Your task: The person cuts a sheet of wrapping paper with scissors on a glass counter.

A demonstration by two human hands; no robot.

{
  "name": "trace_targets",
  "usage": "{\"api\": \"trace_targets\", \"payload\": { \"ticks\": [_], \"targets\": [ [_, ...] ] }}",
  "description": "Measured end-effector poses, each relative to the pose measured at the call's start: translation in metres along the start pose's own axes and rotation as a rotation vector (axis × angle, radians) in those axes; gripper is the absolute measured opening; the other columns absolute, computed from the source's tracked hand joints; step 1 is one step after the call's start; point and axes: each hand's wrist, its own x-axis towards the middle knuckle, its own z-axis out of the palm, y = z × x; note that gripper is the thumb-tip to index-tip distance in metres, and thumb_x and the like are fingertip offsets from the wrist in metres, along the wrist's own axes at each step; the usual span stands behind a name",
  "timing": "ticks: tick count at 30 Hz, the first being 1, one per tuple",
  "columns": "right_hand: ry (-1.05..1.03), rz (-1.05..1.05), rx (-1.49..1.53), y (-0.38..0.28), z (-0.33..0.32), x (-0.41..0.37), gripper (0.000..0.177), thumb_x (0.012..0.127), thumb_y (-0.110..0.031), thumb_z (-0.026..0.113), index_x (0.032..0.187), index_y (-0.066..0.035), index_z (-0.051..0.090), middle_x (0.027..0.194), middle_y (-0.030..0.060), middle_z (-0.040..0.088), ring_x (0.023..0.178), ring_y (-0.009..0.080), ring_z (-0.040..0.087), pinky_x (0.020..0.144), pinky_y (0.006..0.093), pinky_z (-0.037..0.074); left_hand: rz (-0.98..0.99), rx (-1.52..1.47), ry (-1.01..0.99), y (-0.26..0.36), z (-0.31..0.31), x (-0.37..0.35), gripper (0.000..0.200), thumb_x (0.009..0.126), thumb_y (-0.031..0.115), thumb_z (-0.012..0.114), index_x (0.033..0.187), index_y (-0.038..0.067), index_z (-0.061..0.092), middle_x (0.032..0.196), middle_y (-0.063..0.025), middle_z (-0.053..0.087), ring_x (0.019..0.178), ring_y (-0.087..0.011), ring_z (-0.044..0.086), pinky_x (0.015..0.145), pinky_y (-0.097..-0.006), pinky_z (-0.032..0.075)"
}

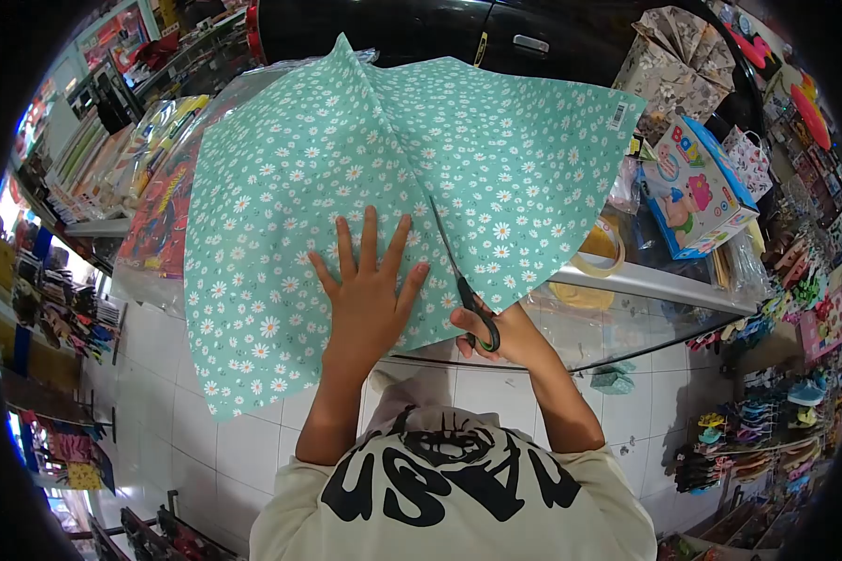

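Note:
A large sheet of green paper (290, 196) with white daisies lies across the counter, its top centre raised in a peak and its lower left edge hanging over the front. My left hand (370, 290) is pressed flat on the paper with its fingers spread. To the right of it, my right hand (491, 332) grips black and green scissors (465, 288) by the handles. The scissors' blades point up and to the left, along a line in the sheet that runs up toward the peak. How far the lower blade reaches under the paper is hidden.
Right of the paper stand a boxed doll toy (692, 192) and a tape roll (601, 245) on the glass counter (655, 280). Plastic-wrapped packets (159, 220) lie at the left. A patterned wrapped bundle (678, 65) is at the back right.

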Motion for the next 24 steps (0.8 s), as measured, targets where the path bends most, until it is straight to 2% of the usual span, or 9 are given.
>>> {"api": "trace_targets", "payload": {
  "ticks": [5, 8, 17, 24],
  "targets": [
    [-0.050, 0.089, -0.058, -0.0011, -0.0064, 0.0015, 0.069, 0.080, -0.032, 0.070, 0.131, -0.003, 0.034, 0.050, 0.0019, 0.049, 0.036, 0.0071, 0.041, 0.031, 0.0222, 0.027, 0.002, 0.004, 0.006, -0.0013, 0.0013, 0.0004, 0.053, 0.094, 0.046, 0.035, 0.140, 0.022, 0.032, 0.150, -0.0112, 0.015, 0.138, -0.0374, 0.001, 0.102, -0.0630, -0.007],
    [-0.011, 0.016, -0.063, 0.0036, -0.0052, 0.0013, 0.068, 0.080, -0.030, 0.070, 0.131, -0.004, 0.035, 0.051, 0.0017, 0.049, 0.036, 0.0071, 0.042, 0.031, 0.0221, 0.027, 0.003, 0.008, 0.006, -0.0005, 0.0013, 0.0006, 0.053, 0.094, 0.046, 0.035, 0.140, 0.022, 0.032, 0.150, -0.0108, 0.015, 0.138, -0.0373, 0.001, 0.102, -0.0632, -0.007],
    [-0.038, 0.113, -0.108, 0.0026, -0.0086, 0.0023, 0.066, 0.078, -0.025, 0.071, 0.131, -0.004, 0.037, 0.050, 0.0021, 0.049, 0.034, 0.0072, 0.041, 0.031, 0.0229, 0.026, 0.010, -0.007, 0.010, -0.0014, 0.0022, 0.0001, 0.052, 0.094, 0.045, 0.036, 0.141, 0.023, 0.031, 0.150, -0.0104, 0.015, 0.138, -0.0373, 0.001, 0.102, -0.0636, -0.007],
    [-0.017, 0.096, -0.077, -0.0031, -0.0059, -0.0003, 0.065, 0.077, -0.017, 0.071, 0.131, -0.005, 0.037, 0.051, 0.0020, 0.049, 0.035, 0.0070, 0.040, 0.031, 0.0227, 0.025, 0.008, -0.009, 0.009, -0.0021, 0.0023, -0.0005, 0.052, 0.093, 0.045, 0.036, 0.140, 0.023, 0.032, 0.150, -0.0107, 0.015, 0.138, -0.0370, 0.001, 0.102, -0.0632, -0.008]
  ]
}}
